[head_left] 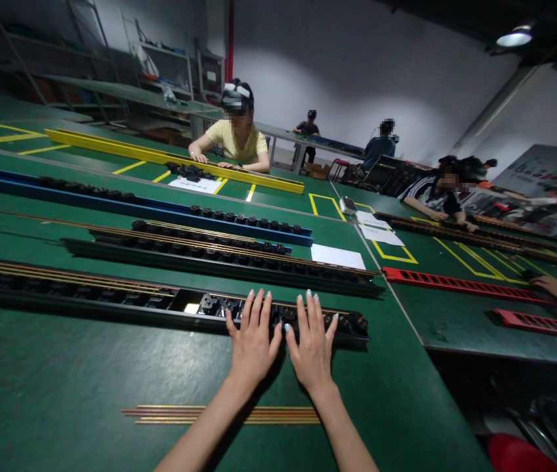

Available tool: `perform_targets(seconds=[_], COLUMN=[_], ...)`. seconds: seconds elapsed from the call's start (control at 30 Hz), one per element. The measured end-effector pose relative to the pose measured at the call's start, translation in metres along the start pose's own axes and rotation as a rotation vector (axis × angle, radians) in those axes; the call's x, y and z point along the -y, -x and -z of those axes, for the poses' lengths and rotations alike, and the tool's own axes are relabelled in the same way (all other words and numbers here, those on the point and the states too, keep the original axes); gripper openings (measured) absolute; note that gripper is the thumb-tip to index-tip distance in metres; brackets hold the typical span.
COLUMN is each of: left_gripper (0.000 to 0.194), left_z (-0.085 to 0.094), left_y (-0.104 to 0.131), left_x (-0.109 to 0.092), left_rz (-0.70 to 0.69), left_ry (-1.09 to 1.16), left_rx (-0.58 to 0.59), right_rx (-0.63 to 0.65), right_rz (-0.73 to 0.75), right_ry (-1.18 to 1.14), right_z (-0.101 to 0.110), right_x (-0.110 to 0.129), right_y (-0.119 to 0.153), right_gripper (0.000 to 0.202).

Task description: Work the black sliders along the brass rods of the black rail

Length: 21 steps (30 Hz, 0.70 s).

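Observation:
In the head view, both my hands rest side by side on a long black channel lined with black blocks. My left hand has its fingers stretched over the blocks, just right of a gap in the row. My right hand lies flat near the channel's right end, its fingers spread over more black blocks. What is under the fingers is hidden. Thin brass-coloured rods run along the channel's left part. Several loose brass-coloured rods lie on the green table beneath my forearms.
Beyond are another black channel, a blue channel and a yellow channel. Red slotted strips lie to the right, near another person's hand. A person in yellow sits opposite. White paper lies behind my channel.

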State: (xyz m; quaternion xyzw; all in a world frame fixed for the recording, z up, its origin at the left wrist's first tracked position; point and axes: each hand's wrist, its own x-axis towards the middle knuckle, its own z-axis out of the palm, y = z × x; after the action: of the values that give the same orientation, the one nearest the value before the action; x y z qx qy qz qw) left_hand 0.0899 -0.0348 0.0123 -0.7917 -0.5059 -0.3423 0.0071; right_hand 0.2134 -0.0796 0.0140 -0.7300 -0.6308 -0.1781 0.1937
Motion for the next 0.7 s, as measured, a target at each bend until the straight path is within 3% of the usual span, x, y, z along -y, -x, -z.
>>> perform_targets(seconds=[0.7], left_gripper=[0.051], left_z=[-0.0002], left_y=[0.0003], left_x=[-0.0002], left_rz=[-0.005], left_ry=[0.005], left_rx=[-0.018], right_rx=[0.083], right_rz=[0.066], right_ry=[0.022], right_z=[0.0041], right_x=[0.0014], right_y=[-0.0016], right_gripper=[0.052])
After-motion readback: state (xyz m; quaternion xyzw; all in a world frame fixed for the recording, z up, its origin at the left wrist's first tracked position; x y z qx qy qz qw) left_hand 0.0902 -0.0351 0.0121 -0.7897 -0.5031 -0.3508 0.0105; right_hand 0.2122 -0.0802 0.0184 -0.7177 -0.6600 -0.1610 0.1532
